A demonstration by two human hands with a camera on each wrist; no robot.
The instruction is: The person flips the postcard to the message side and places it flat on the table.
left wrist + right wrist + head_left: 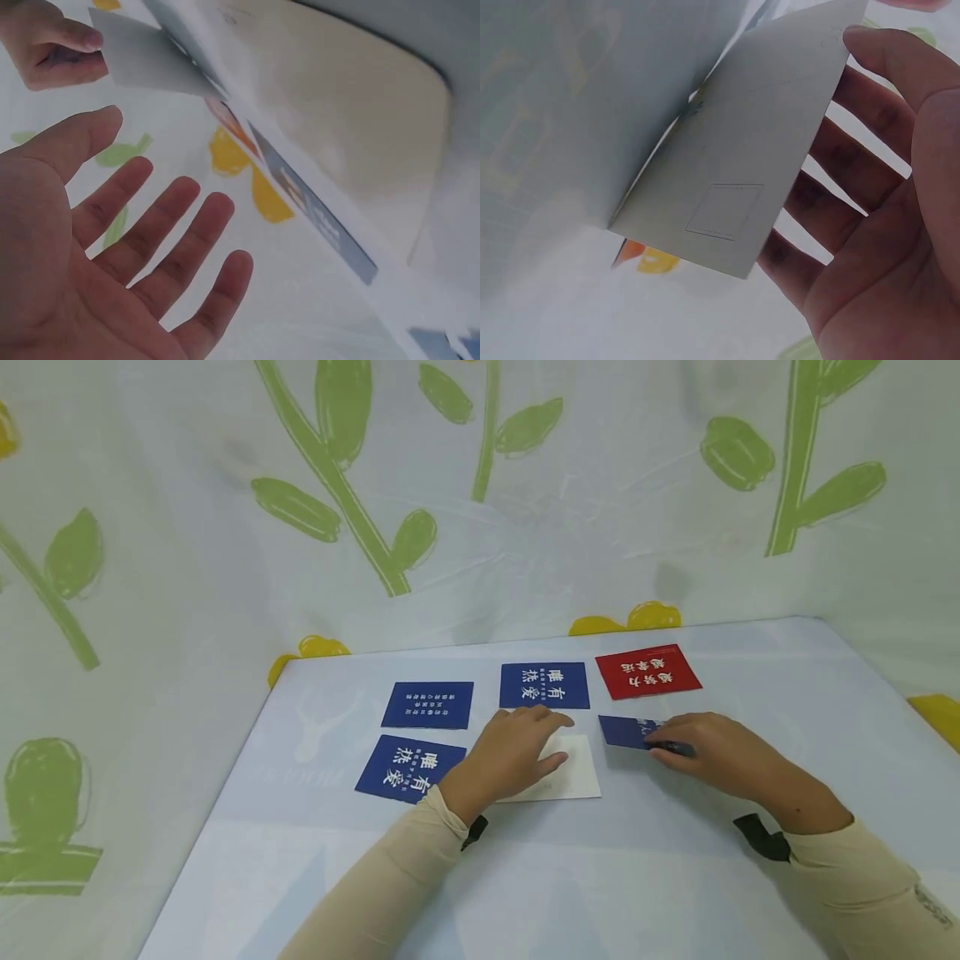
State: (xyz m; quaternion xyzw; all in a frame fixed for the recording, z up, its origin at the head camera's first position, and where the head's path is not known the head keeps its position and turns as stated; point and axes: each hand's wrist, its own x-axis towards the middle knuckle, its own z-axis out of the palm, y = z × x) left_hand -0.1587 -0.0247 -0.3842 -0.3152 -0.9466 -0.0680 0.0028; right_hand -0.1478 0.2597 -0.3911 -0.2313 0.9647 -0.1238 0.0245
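Observation:
My right hand (712, 752) pinches a blue postcard (621, 731) by its edge, tilted up off the table's right part. Its back, whitish with a small printed box, faces the right wrist camera, where the thumb of that hand (877, 187) lies at its edge. My left hand (517, 747) hovers over a white card (579, 768), fingers spread and holding nothing. In the left wrist view its fingers are loosely extended beside the white card (352, 112). Part of that card is hidden under the left hand in the head view.
Beyond the hands lie a blue card (545, 685) and a red card (649, 672), both with white lettering. Two more blue cards, an upper one (427, 704) and a lower one (412, 768), lie to the left. A leaf-patterned curtain (525, 543) hangs behind the white table (300, 860).

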